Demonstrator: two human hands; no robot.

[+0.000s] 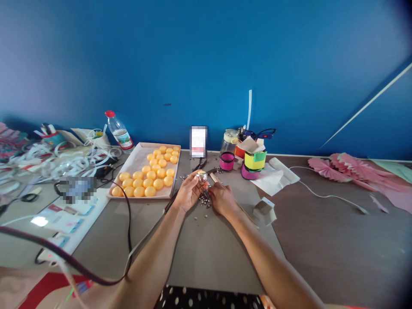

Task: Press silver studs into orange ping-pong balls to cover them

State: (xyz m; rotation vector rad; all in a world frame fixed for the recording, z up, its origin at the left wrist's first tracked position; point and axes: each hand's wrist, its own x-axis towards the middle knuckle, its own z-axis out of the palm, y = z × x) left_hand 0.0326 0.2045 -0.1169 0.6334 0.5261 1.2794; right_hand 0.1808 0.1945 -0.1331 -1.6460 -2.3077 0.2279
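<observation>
Near the middle of the table, my left hand (pixel 189 191) is closed around a small round ball (pixel 201 176) that is partly yellow-orange and covered with shiny silver pieces. Just to its right is my right hand (pixel 223 200), fingers bent down; whatever they pinch is hidden. A pale thin stick (pixel 213 177) shows beyond the right hand and seems to run under it. Between and below the hands lies a scatter of small silver pieces (pixel 205 198). Black-handled pliers (pixel 201 164) rest behind them.
To the left stands a shallow box (pixel 111 194) with several yellow-orange balls (pixel 149 191). A water bottle (pixel 119 132), tangled white strips (pixel 77 152) and cables are farther left. A clear jar (pixel 229 143), a small open box (pixel 264 211) and pink folded paper (pixel 341 168) are right.
</observation>
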